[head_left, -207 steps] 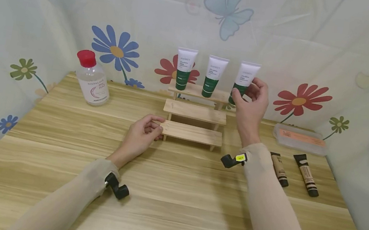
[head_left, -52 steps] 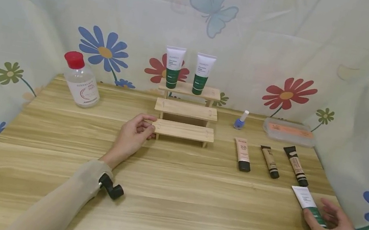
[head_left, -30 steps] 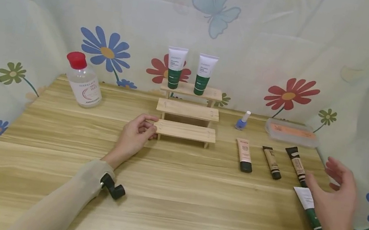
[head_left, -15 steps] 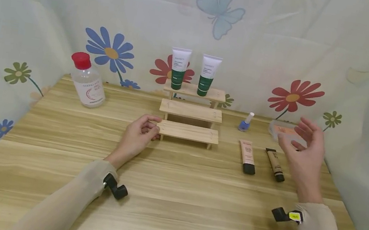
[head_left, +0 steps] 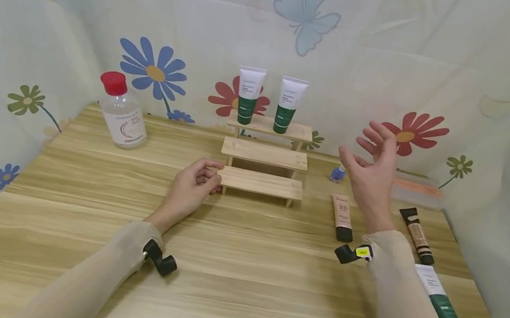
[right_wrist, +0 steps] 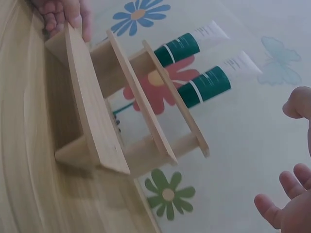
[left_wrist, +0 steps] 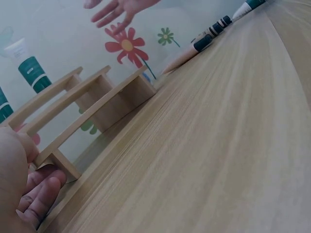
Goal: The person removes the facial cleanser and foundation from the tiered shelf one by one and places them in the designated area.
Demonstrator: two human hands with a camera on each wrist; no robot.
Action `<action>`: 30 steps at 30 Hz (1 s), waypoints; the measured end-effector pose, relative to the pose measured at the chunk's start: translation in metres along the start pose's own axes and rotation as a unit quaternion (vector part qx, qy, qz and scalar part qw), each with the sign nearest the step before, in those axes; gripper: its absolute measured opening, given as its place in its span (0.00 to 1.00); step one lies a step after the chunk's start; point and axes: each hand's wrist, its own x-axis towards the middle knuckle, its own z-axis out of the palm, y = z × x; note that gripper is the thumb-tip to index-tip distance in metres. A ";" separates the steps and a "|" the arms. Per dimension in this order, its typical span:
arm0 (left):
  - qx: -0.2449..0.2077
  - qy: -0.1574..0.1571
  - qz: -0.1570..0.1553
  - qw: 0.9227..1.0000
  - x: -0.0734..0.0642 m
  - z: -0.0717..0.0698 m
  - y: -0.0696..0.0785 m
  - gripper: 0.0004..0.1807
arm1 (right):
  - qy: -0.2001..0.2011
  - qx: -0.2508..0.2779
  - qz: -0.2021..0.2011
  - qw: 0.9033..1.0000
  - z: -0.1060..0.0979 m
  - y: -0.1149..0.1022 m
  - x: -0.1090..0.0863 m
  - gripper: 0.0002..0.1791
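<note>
My left hand (head_left: pixel 189 188) pinches the left end of the bottom step of a three-step wooden display stand (head_left: pixel 266 154), thumb above and fingertips beneath in the left wrist view. Two white-and-green squeeze tubes, a left one (head_left: pixel 248 97) and a right one (head_left: pixel 287 107), stand upright on the top step. My right hand (head_left: pixel 375 172) is in the air right of the stand, fingers spread and holding nothing. It overlaps the white cap of a blue nail polish bottle (head_left: pixel 337 175). A third white-and-green tube (head_left: pixel 445 309) lies at the table's right side, partly behind my right sleeve.
On the right lie a pink BB cream tube (head_left: pixel 342 218) and a black-and-beige tube (head_left: pixel 417 236). A clear plastic case (head_left: pixel 416 191) is behind them. Back left stands a clear bottle (head_left: pixel 124 120) with a red cap. A floral curtain (head_left: pixel 200 0) encloses the table.
My right hand took the third white-and-green tube from the top step, laid it at the right and let go. It has since moved left and up toward the stand. My left hand stays put.
</note>
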 end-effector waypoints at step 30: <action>0.014 0.003 0.008 1.000 0.000 0.000 -0.001 0.14 | -0.044 0.103 0.015 0.994 0.113 -0.003 0.045 0.36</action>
